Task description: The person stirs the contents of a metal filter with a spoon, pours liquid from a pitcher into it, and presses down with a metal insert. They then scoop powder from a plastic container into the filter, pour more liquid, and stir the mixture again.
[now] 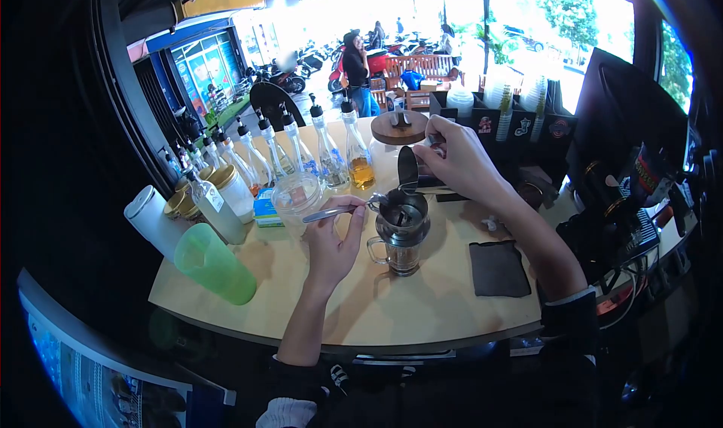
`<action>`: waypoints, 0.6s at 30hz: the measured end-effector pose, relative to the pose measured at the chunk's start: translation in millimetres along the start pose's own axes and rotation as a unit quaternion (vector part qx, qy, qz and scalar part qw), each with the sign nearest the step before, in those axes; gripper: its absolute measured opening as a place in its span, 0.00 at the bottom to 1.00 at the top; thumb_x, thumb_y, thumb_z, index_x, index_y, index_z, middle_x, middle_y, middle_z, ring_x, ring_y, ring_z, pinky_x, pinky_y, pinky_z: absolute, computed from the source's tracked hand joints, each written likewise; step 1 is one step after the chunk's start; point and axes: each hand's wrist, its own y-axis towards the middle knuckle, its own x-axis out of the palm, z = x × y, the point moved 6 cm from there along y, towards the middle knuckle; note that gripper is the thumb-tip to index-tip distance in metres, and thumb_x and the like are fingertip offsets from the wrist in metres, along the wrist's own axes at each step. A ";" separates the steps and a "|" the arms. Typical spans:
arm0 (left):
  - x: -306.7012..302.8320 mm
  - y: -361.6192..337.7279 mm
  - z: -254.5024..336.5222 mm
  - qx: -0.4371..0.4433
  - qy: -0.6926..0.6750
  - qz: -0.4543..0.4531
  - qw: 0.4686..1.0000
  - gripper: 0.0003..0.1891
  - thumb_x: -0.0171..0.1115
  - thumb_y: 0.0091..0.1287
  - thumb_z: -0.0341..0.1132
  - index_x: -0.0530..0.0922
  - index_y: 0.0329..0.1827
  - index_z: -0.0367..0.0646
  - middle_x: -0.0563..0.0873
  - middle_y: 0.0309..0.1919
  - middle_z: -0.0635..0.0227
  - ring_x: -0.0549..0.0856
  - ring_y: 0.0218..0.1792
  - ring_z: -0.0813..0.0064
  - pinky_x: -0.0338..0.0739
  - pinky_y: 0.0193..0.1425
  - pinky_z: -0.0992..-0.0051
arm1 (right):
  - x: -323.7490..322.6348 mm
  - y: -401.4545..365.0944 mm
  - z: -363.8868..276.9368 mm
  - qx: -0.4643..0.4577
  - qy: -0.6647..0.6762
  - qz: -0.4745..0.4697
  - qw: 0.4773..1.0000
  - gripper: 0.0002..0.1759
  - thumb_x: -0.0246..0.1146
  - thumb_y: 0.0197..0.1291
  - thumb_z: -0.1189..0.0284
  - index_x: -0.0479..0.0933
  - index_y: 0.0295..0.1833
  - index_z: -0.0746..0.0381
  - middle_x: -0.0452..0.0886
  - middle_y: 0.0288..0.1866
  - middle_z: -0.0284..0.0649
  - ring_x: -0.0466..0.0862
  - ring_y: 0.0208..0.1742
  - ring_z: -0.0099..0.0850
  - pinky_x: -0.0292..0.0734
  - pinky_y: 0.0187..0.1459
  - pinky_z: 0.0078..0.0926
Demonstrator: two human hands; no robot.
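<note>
My left hand (335, 240) pinches a slim silver metal handle (324, 215) that reaches toward a shiny metal strainer-like cup (404, 228). That cup sits over the mouth of a clear glass mug (380, 253), which stands upright on the counter with its handle to the left. Above and to the right, my right hand (456, 157) is closed on a dark, glossy metal piece (407, 170), its rounded end close over the cup; I cannot tell whether it is a lid or part of a pot. A clear plastic jar (296, 196) stands beside my left hand.
Syrup bottles with pourers (356, 146) line the counter's left and back. A green pitcher (215, 264) is at front left. A folded dark cloth (499, 268) lies right; a round wooden lid (399, 128) and cup rack (520, 123) are behind. Outside, a person (356, 70) stands.
</note>
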 end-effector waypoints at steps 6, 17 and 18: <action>1.8 -0.2 -2.5 0.002 0.002 -0.002 1.000 0.04 0.61 0.66 0.27 0.79 0.41 0.37 0.84 0.33 0.65 0.85 0.38 0.75 0.76 0.45 0.76 | -8.0 -4.1 2.4 -0.041 -0.055 0.030 0.997 0.16 0.64 0.59 0.72 0.64 0.33 0.70 0.73 0.24 0.44 0.71 0.25 0.24 0.71 0.30 0.29; 4.1 -1.1 -4.3 -0.014 0.005 -0.010 1.000 0.05 0.61 0.66 0.29 0.79 0.40 0.36 0.84 0.35 0.65 0.85 0.39 0.74 0.76 0.47 0.75 | -11.8 -15.9 1.2 -0.025 -0.030 0.007 0.999 0.14 0.63 0.61 0.75 0.64 0.33 0.69 0.73 0.22 0.37 0.79 0.27 0.18 0.76 0.25 0.21; 4.1 -1.4 -3.1 -0.006 0.007 -0.010 1.000 0.05 0.61 0.66 0.29 0.79 0.40 0.36 0.84 0.35 0.65 0.85 0.39 0.74 0.76 0.47 0.75 | -10.5 -16.3 1.5 -0.024 -0.029 0.006 0.999 0.14 0.63 0.61 0.75 0.64 0.33 0.69 0.73 0.22 0.37 0.79 0.27 0.18 0.76 0.25 0.21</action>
